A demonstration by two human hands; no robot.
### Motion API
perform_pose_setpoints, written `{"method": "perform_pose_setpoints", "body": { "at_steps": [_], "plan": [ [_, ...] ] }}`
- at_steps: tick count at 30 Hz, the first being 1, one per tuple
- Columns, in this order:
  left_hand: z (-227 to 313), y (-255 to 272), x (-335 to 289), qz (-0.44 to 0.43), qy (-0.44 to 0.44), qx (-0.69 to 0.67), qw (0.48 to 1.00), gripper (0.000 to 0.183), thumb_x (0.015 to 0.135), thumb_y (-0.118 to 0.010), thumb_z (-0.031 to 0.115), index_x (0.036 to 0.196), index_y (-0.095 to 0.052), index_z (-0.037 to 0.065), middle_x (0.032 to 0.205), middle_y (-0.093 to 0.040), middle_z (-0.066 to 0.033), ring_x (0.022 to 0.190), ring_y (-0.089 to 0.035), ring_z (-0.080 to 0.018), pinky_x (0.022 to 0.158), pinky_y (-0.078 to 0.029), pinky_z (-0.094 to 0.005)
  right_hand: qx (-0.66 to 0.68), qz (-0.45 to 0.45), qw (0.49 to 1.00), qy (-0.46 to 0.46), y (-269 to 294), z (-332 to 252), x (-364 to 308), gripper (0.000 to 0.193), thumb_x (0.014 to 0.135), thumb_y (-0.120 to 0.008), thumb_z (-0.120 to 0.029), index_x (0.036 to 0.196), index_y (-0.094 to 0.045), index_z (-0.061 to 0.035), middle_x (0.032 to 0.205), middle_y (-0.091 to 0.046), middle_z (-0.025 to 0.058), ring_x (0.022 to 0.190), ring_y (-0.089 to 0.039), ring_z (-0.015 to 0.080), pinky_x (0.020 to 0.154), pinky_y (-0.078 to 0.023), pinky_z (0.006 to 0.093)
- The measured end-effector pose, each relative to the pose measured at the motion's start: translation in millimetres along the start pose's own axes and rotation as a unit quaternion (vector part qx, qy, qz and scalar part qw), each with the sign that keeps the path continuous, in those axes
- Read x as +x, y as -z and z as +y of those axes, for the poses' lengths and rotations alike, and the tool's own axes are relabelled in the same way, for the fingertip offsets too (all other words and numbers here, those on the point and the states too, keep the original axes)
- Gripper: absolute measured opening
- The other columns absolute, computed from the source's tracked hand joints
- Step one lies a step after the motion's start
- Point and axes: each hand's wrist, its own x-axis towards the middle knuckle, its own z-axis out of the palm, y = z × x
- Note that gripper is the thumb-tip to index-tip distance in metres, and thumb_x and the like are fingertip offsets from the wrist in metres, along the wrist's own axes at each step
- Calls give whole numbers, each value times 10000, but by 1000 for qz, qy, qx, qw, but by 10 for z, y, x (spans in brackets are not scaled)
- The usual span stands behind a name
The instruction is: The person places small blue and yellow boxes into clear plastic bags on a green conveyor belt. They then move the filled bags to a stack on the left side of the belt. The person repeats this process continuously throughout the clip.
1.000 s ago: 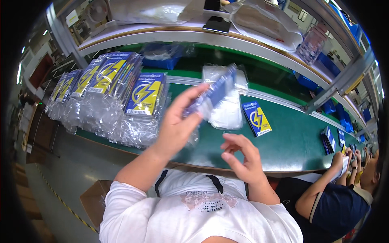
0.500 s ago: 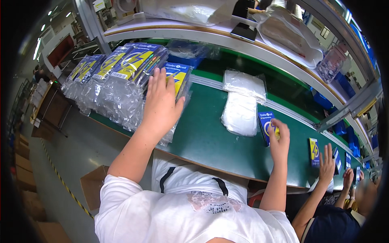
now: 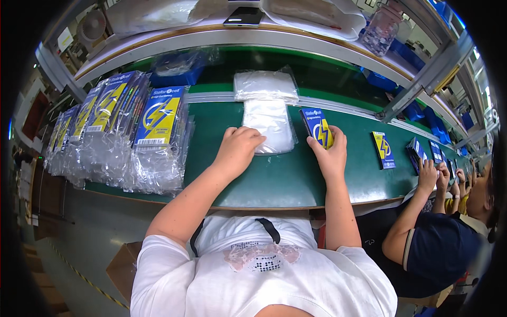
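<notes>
In my right hand [image 3: 331, 153] is a small blue and yellow box [image 3: 312, 119], tilted up off the green bench and gripped at its lower end. My left hand [image 3: 237, 151] has its fingers curled at the left edge of a stack of clear plastic bags [image 3: 272, 127]. The thumb overlaps that edge, but whether a bag is pinched is hidden. Behind this stack lies another pack of clear bags [image 3: 265, 85]. To the left, bagged blue and yellow packages [image 3: 160, 119] lie overlapping in several piles.
A similar box [image 3: 383, 150] lies on the bench [image 3: 253, 190] to the right. Beyond it a co-worker [image 3: 438, 248] handles blue boxes. Over the bench's far side runs a shelf [image 3: 195, 37] with a phone [image 3: 244, 16] and a clear jar [image 3: 381, 29]. A blue bin [image 3: 177, 76] stands behind the piles.
My left hand has left the bagged packages and moved right to the bag stack, its fingers now curled. My right hand has closed round the box. The view has swung right.
</notes>
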Motion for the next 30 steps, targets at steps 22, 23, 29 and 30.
{"method": "perform_pose_setpoints", "body": {
  "at_steps": [22,23,29,30],
  "plan": [
    [70,95,194,69,61,-147,985,216,678,-687,-8,878,-710,71,834,-585,-81,810,-575,-252,737,-468,-322,615,-466,594,-228,-120,-199,-123,676,784,-632,-31,1364,-295,54,1129,-580,193,928,-647,218,787,-542,312],
    [56,103,195,60,95,-168,979,206,686,-679,-14,875,-708,63,822,-586,-81,780,-578,-235,716,-472,-310,611,-465,598,-230,-136,-205,-96,690,783,-640,-39,1371,-288,49,1132,-578,192,927,-647,213,781,-542,307],
    [-53,78,128,41,302,-380,874,169,767,-625,-4,924,-681,26,803,-604,-90,681,-590,-149,629,-475,-262,577,-428,654,-235,-82,-182,-114,604,803,-598,-5,1336,-327,82,1135,-580,182,929,-641,197,786,-537,297],
    [-31,82,116,54,262,-338,902,172,773,-617,-2,933,-675,24,803,-603,-92,684,-592,-152,627,-477,-266,570,-409,674,-233,-101,-173,-143,598,805,-595,-4,1333,-329,84,1138,-579,179,932,-638,193,789,-534,295]
  ]
}}
